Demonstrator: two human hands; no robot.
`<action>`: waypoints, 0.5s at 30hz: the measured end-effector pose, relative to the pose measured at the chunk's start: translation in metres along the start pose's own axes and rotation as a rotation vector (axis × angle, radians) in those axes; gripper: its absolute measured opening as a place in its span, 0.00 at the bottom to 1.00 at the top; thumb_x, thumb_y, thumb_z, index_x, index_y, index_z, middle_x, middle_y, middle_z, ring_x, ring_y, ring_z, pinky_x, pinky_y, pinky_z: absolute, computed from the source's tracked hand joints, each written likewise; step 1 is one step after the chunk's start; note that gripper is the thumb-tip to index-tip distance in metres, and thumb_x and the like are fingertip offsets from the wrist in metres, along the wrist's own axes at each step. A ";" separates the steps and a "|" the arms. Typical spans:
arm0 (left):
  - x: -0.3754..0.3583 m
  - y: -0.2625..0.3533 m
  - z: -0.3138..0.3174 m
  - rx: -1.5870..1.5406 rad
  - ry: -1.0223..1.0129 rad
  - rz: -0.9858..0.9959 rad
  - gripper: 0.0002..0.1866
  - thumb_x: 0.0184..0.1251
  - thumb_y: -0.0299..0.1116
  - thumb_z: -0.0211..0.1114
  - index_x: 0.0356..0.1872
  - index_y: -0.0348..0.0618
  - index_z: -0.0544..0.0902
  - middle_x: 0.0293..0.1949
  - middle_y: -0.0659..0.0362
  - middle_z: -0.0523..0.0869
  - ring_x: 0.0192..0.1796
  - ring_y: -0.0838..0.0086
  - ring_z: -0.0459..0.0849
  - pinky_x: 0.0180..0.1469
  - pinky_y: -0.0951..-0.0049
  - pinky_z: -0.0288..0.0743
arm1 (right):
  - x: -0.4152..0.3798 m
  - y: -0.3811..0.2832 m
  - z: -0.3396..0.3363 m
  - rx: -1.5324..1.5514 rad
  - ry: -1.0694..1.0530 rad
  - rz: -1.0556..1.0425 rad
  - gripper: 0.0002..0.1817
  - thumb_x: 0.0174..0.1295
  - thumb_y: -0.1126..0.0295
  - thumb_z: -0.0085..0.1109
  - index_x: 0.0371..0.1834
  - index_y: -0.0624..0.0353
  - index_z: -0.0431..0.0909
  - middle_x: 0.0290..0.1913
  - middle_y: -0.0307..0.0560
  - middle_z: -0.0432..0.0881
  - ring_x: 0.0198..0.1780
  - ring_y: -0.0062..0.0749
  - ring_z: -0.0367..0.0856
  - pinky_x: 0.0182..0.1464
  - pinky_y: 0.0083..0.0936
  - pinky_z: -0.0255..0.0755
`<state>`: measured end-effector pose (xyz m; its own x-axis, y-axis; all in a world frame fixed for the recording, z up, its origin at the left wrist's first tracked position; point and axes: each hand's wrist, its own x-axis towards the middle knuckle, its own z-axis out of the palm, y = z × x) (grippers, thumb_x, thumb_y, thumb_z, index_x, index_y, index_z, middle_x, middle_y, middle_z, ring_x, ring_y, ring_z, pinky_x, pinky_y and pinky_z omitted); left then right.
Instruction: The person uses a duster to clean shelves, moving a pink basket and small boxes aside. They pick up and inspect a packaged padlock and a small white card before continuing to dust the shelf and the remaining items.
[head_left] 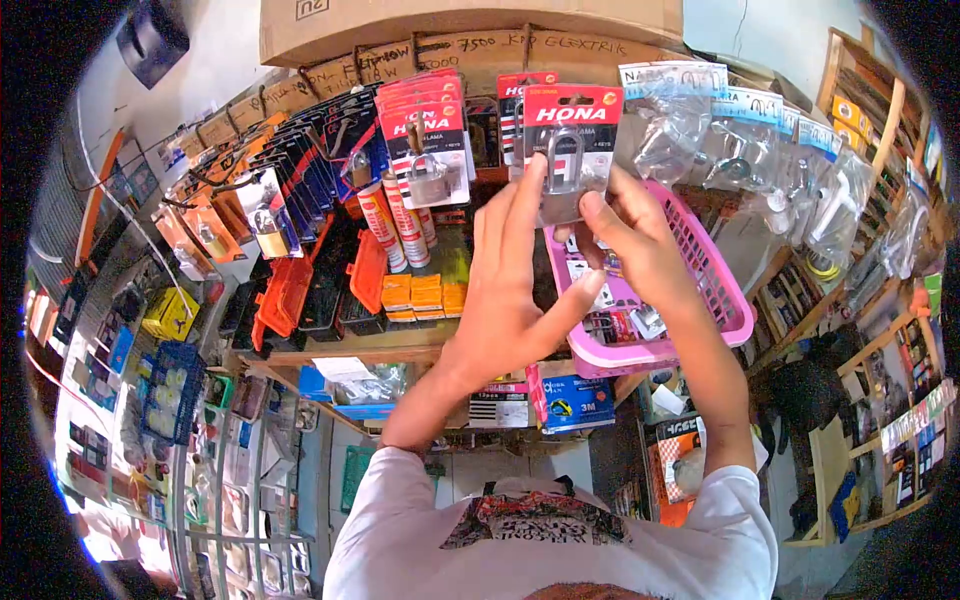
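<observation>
A: Where is the padlock pack (570, 150) to be found?

B: At one o'clock from the middle of the view, roughly upright, its red header at the top and its printed front turned toward the camera. Another red-topped card (510, 98) is partly seen behind its left edge (whether either is hung on a hook cannot be told).

A: And how is it gripped?

B: It appears to be pinched at its lower right by the right hand (650, 245), with the thumb laid over the front. The left hand (500, 285) is set along the left edge, its thumb spread away; whether anything is clasped there cannot be told, as the far side is hidden.

A: How is such a hold best managed?

B: The weight, it is judged, is best borne low, near the metal; if only the thin header were pulled, the card might be torn. Hard squeezing of the plastic is best avoided.

A: What should be minded nearby?

B: The pink basket (740, 315) at three o'clock, beneath the right forearm, and the hanging padlock cards (425, 150) at eleven. Elbows are best kept in, so that neither is knocked.
</observation>
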<state>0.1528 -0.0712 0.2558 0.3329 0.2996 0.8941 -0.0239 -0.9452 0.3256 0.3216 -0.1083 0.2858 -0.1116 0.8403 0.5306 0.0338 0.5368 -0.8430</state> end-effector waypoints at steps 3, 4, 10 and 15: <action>-0.004 -0.003 0.004 -0.071 -0.013 -0.054 0.48 0.57 0.37 0.69 0.74 0.28 0.52 0.65 0.36 0.66 0.65 0.46 0.66 0.69 0.55 0.58 | 0.003 0.000 0.003 -0.028 -0.002 -0.055 0.20 0.73 0.58 0.54 0.61 0.57 0.72 0.44 0.34 0.82 0.37 0.13 0.81 0.30 0.11 0.65; -0.004 -0.004 0.002 -0.047 -0.006 -0.026 0.48 0.57 0.37 0.70 0.74 0.29 0.52 0.65 0.36 0.66 0.65 0.47 0.66 0.69 0.55 0.58 | 0.003 -0.001 0.004 -0.040 -0.003 -0.072 0.20 0.73 0.58 0.54 0.61 0.57 0.73 0.44 0.34 0.82 0.37 0.13 0.81 0.29 0.11 0.66; -0.007 -0.007 -0.004 -0.084 -0.025 -0.040 0.47 0.58 0.36 0.70 0.74 0.29 0.54 0.62 0.37 0.69 0.64 0.47 0.68 0.68 0.56 0.59 | -0.010 0.001 0.006 0.148 0.001 0.019 0.18 0.72 0.60 0.53 0.57 0.60 0.74 0.39 0.40 0.83 0.28 0.14 0.79 0.24 0.12 0.66; -0.024 -0.019 0.001 -0.141 -0.123 -0.172 0.50 0.58 0.37 0.70 0.75 0.29 0.47 0.66 0.36 0.64 0.67 0.47 0.65 0.68 0.54 0.59 | 0.003 0.018 0.010 0.091 0.063 0.101 0.18 0.72 0.60 0.53 0.56 0.61 0.75 0.40 0.40 0.83 0.32 0.16 0.79 0.23 0.13 0.68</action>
<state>0.1458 -0.0605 0.2283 0.4551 0.4285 0.7805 -0.0853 -0.8515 0.5173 0.3119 -0.0974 0.2712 -0.0495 0.8944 0.4446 -0.0483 0.4425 -0.8955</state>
